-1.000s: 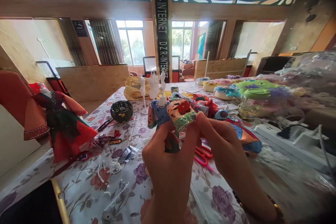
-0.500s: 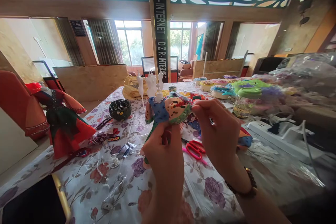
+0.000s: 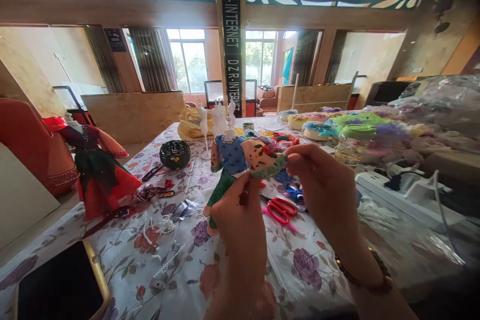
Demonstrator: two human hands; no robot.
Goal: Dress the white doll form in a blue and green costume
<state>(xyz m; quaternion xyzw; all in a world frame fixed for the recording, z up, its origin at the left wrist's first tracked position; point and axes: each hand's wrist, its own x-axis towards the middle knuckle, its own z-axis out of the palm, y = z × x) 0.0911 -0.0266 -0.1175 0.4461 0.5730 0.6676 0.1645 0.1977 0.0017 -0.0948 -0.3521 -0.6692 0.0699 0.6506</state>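
Note:
Between my two hands a small piece of fabric point(image 3: 264, 157) is stretched, cream with dark spots and a green edge, like a watermelon print. My left hand point(image 3: 240, 205) pinches its lower left edge, fingers closed. On its right end my right hand point(image 3: 318, 180) closes thumb and forefinger. Just behind stands a small dress form point(image 3: 230, 135) in a blue patterned top point(image 3: 230, 154) and green skirt point(image 3: 221, 189); the fabric overlaps its sleeve side, and I cannot tell whether they are joined. Red-handled scissors point(image 3: 281, 210) lie on the table below the fabric.
On the flowered tablecloth point(image 3: 210, 280) are a phone point(image 3: 62, 280), pearl strings point(image 3: 165, 227), a black woven basket point(image 3: 175, 154) and white mannequins point(image 3: 219, 119). A doll in a red and green dress point(image 3: 97, 170) stands left. A power strip point(image 3: 408, 200) and a lidded jar point(image 3: 354, 145) are right.
My right hand has moved slightly right and down, and the fabric is spread wider, showing more of its print. The whole view has shifted a little to the right.

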